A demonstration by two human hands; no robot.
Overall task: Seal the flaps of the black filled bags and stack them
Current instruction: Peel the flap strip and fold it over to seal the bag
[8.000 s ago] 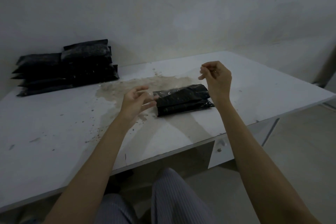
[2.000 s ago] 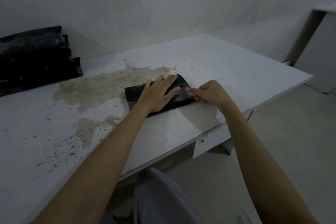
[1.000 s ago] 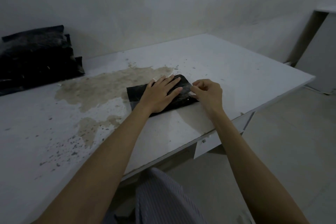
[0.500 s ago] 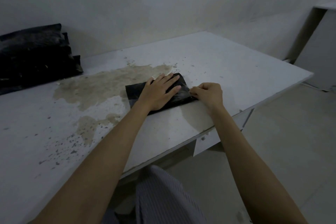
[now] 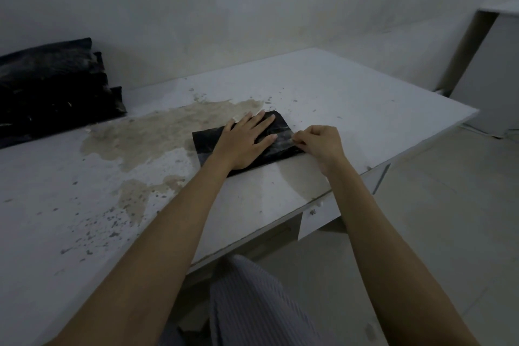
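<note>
A black filled bag (image 5: 206,143) lies flat on the white table (image 5: 351,98), near its front edge. My left hand (image 5: 247,140) presses down on the bag with straight, spread fingers and covers most of it. My right hand (image 5: 320,143) sits at the bag's right end with its fingers curled, pinching at the shiny flap (image 5: 283,135) there. A stack of black filled bags (image 5: 53,87) stands at the table's far left against the wall.
A brown stain (image 5: 157,135) and dark specks spread over the table's middle and left. The table's front edge runs just below my hands, with a drawer front (image 5: 317,216) under it. A pale cabinet (image 5: 491,70) stands to the right on the tiled floor.
Since eight seconds ago both hands came down from above onto the bag. Over the last second my left hand stays flat while my right hand shifts slightly along the bag's right end.
</note>
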